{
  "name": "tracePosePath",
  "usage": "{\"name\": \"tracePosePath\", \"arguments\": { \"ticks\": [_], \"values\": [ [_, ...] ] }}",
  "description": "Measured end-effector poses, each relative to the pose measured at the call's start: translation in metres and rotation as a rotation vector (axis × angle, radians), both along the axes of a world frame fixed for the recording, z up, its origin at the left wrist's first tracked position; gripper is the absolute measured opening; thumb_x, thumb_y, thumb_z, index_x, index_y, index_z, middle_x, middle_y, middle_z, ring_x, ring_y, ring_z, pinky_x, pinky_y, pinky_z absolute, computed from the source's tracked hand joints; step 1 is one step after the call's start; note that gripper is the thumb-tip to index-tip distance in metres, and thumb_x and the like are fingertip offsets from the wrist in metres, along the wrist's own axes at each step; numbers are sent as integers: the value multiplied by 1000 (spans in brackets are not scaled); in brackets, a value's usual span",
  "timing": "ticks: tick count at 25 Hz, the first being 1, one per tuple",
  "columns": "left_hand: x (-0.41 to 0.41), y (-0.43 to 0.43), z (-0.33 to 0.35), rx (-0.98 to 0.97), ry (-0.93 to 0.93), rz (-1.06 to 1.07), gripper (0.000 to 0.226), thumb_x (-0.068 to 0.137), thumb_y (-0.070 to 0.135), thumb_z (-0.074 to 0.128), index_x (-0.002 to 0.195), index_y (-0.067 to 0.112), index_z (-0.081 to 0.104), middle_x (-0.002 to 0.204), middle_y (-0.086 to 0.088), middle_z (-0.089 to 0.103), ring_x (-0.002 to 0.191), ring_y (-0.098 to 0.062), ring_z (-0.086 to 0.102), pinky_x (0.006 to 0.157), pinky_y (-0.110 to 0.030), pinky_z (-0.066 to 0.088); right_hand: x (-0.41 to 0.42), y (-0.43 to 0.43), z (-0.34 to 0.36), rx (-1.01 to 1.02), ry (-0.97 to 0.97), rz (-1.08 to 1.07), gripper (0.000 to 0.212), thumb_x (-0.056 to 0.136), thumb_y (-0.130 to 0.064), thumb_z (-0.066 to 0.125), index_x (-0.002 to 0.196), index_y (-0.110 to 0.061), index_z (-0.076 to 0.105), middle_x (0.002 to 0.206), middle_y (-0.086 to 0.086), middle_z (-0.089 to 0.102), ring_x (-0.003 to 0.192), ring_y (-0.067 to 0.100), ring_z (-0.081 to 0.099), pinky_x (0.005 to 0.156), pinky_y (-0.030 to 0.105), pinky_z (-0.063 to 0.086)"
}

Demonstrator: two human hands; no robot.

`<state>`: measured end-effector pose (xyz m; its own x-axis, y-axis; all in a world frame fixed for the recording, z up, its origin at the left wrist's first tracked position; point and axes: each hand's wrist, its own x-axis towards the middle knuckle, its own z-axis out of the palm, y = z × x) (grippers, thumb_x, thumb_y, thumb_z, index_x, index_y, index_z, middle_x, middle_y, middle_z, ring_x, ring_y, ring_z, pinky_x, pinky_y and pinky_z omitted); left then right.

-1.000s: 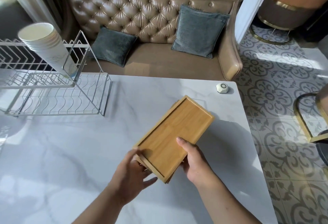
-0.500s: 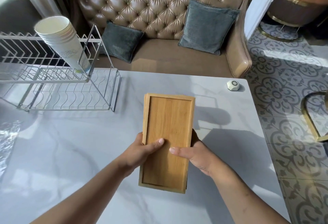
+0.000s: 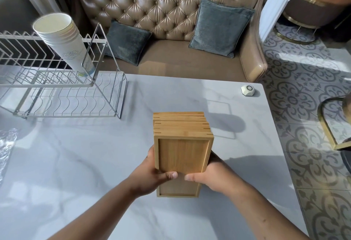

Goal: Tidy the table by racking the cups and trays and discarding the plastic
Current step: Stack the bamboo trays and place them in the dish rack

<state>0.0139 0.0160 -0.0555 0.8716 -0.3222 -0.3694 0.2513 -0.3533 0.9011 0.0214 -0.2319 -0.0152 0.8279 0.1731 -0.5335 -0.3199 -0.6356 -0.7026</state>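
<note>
You are clamping the stack of wooden trays [image 3: 183, 156] between both hands. Your left hand [image 3: 152, 179] is curling round its left side and your right hand [image 3: 212, 177] round its right, thumbs pressing the front face, probably to square the loose trays together. The stack is standing on end to the right of the dish rack [image 3: 62, 97], well apart from it. The paper cups [image 3: 62, 38] are leaning in the rack's upper tier. Its lower slots are lying free, with bare table [image 3: 76, 163] stretching between rack and stack. Crinkled plastic [image 3: 7, 144] is lying in front of the rack's left end.
</note>
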Motion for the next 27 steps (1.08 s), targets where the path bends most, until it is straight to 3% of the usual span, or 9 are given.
{"name": "tracePosePath", "arguments": {
  "ticks": [3, 6, 9, 13, 18, 21, 24, 27],
  "values": [
    [1, -1, -6, 81, -16, -17, 97, 76, 55, 85, 154, 23, 38, 143, 17, 56, 126, 2, 57, 102, -28, 53, -6, -2, -5, -51, -83, -35, 71, 52, -66, 85, 113, -69, 49, 103, -56, 55, 92, -31, 53, 64, 1, 42],
    [-3, -2, -13, 195, -25, -55, 86, 76, 63, 80, 147, 27, 47, 130, 22, 63, 115, 5, 61, 93, -25, 53, -12, -6, -12, -64, -124, -97, 72, 52, -57, 87, 118, -56, 57, 101, -49, 63, 89, -24, 60, 66, 7, 49],
    [-5, -7, -16, 247, -41, -80, 79, 76, 65, 77, 133, 14, 56, 110, 21, 62, 96, 5, 61, 78, -18, 46, -15, -9, -13, -61, -146, -111, 70, 51, -53, 89, 115, -57, 59, 101, -50, 62, 90, -27, 58, 61, 1, 46],
    [-2, -9, -12, 233, -33, -46, 80, 68, 62, 84, 137, 29, 57, 126, 18, 65, 110, 5, 63, 86, -20, 53, -17, -10, -12, -81, -190, -93, 81, 49, -58, 88, 121, -62, 51, 107, -51, 60, 93, -27, 58, 66, 1, 46],
    [-2, -10, -1, 224, -31, -22, 85, 61, 52, 92, 136, 32, 56, 125, 17, 68, 108, -2, 69, 90, -37, 60, -21, -17, -14, 5, -199, -73, 90, 50, -55, 91, 128, -61, 48, 112, -47, 63, 96, -22, 62, 72, 6, 50],
    [-11, -10, 5, 173, -27, -24, 86, 60, 49, 94, 136, 28, 57, 127, 11, 67, 106, 0, 70, 91, -32, 60, -23, -23, -10, 86, -170, -36, 98, 52, -49, 96, 136, -54, 46, 120, -36, 66, 104, -13, 66, 84, 24, 58],
    [-22, -12, 16, 227, -124, -68, 82, 62, 56, 88, 137, 35, 59, 136, 6, 60, 117, 3, 62, 95, -19, 52, -31, -29, -5, 56, -206, -14, 92, 53, -51, 93, 133, -52, 46, 121, -34, 65, 106, -13, 64, 87, 30, 60],
    [-26, -15, 22, 228, -172, -120, 81, 67, 51, 89, 140, 34, 58, 140, 1, 57, 126, -5, 58, 103, -29, 52, -37, -30, -3, 33, -228, 15, 98, 52, -56, 91, 136, -53, 41, 128, -32, 61, 114, -9, 60, 92, 31, 57]
  ]
}}
